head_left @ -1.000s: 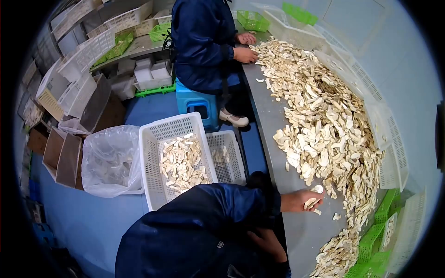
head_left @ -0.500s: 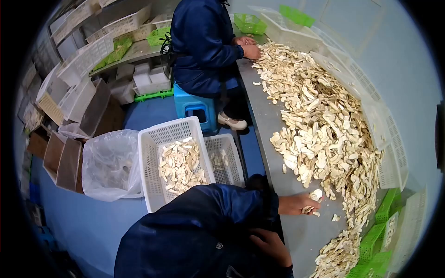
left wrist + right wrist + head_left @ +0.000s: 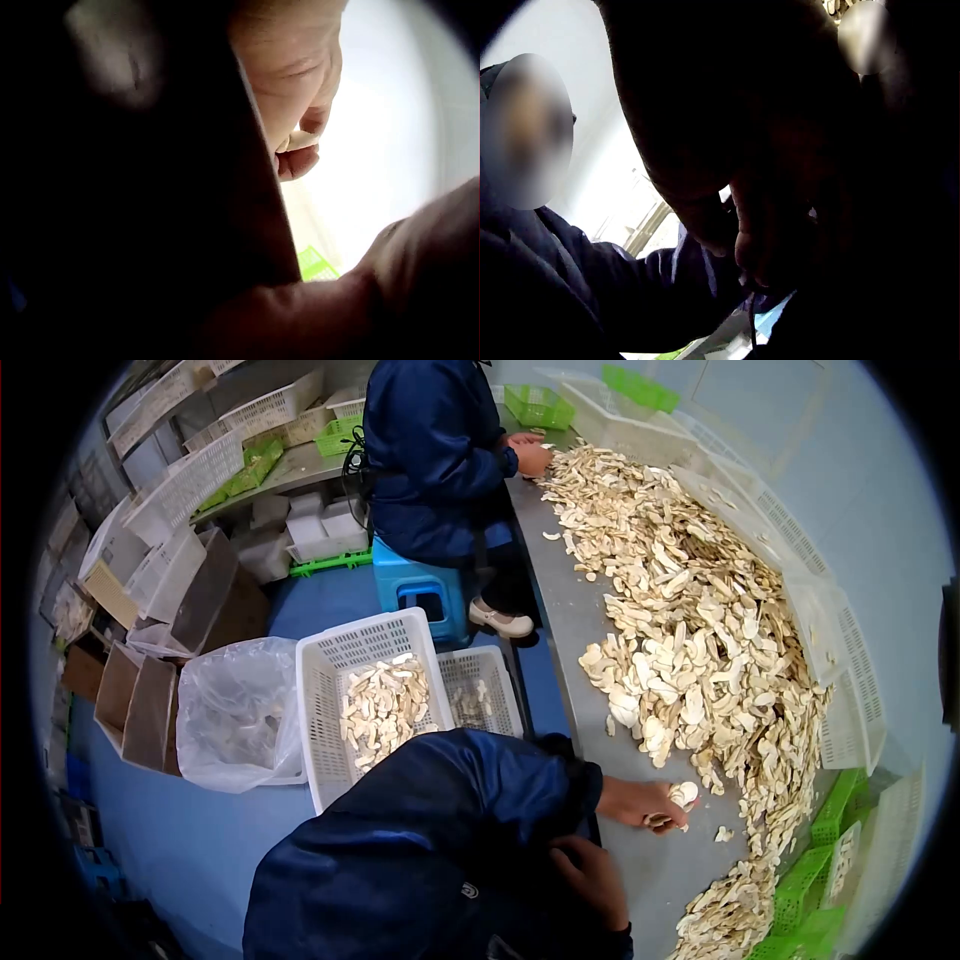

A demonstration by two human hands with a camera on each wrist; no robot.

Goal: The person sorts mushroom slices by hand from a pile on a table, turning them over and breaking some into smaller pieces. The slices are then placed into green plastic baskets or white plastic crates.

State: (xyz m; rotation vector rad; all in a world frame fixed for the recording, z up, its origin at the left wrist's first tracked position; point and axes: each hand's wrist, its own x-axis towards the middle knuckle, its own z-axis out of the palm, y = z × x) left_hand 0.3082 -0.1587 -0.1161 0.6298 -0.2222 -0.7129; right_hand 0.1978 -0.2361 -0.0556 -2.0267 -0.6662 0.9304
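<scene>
Left hand (image 3: 638, 803) clamped round a few mushroom slices (image 3: 684, 794), over tabletop (image 3: 645, 870). Right hand (image 3: 597, 880) near it; can't tell its grip, too dark. Risk: protruding slices slip if fingers loosen, snap if squeezed; drops could mix into nearby pile (image 3: 700, 630).

Gray table (image 3: 645, 880): 1 big pile of pale slices (image 3: 690, 610) ahead and left of left hand (image 3: 640, 802), joining 1 smaller heap (image 3: 728, 910) ahead-right; 1 loose piece (image 3: 724, 834) near hand; white baskets (image 3: 850, 710) beyond pile.
</scene>
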